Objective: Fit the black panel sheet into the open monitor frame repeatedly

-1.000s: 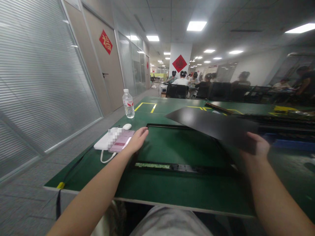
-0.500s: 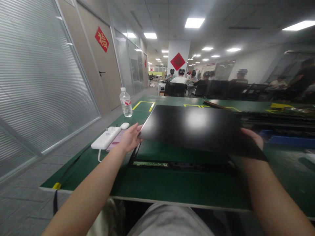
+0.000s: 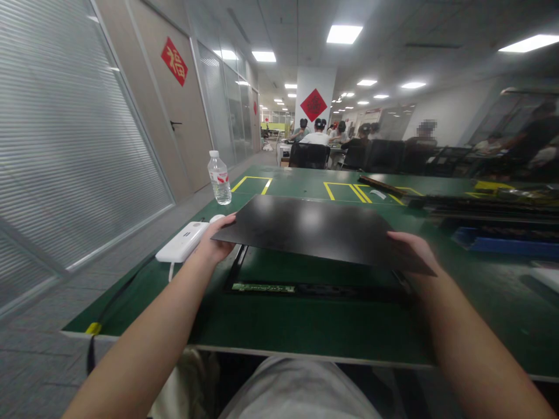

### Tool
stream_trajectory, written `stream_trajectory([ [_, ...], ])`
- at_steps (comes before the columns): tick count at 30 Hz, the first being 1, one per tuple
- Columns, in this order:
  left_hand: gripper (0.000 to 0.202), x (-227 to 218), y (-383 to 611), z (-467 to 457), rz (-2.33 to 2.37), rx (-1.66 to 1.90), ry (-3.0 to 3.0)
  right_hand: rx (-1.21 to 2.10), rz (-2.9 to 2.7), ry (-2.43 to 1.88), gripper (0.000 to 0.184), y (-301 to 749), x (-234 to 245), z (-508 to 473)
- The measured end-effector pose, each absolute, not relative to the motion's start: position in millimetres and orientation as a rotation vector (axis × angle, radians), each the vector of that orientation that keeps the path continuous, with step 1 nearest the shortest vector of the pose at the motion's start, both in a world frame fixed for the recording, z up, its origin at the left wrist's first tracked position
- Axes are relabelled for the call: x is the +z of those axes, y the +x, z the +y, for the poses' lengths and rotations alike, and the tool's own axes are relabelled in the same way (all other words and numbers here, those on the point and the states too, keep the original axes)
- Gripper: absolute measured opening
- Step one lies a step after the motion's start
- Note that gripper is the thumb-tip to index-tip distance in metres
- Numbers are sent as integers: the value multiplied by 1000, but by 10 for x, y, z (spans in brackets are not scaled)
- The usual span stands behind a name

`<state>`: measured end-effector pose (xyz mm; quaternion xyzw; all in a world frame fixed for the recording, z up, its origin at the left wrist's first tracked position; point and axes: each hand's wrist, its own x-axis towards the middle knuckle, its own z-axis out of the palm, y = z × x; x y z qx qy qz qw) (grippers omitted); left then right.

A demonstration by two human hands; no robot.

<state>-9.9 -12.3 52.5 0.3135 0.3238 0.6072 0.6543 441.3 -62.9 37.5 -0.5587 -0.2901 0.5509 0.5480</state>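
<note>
A thin, dark, glossy flat panel (image 3: 305, 228) is held up in the air, tilted, with ceiling light reflected on it. My left hand (image 3: 220, 240) grips its left edge, and my right hand (image 3: 413, 253) grips the right edge; most fingers of both are hidden beneath it. Under the panel, a black rectangular frame (image 3: 349, 293) lies on the green table (image 3: 305, 331), partly covered from view. Along the frame's near side runs a green circuit board strip (image 3: 262, 287).
Left of the frame are a white power bank-like box (image 3: 181, 241) with a cable and a water bottle (image 3: 219, 179). Yellow tape marks (image 3: 251, 178) line the far table. Dark long parts (image 3: 480, 210) and a blue tray (image 3: 498, 240) lie right. People sit beyond.
Both hands have brought the panel left and it now sits flatter over the frame. The view has shifted slightly. Both hands keep their hold.
</note>
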Motion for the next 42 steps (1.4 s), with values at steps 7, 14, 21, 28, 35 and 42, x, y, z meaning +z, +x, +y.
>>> stream_trajectory([
  [7,28,559,-100,-143,713,1397,780,1660,-720,-1408,25,4535,162,-469],
  [14,24,582,-101,-162,789,1442,810,1415,-775,-1390,15,4506,207,-463],
  [21,29,536,-117,-121,828,1418,876,1213,-746,-1477,22,4439,263,-516],
  [28,39,460,-117,-84,853,1403,961,1029,-810,-1622,17,4388,299,-540],
  [35,43,391,-100,-77,909,1485,1040,893,-830,-1718,11,4324,309,-535],
  [42,36,455,-55,-140,926,1495,1031,845,-874,-1719,10,4372,231,-488],
])
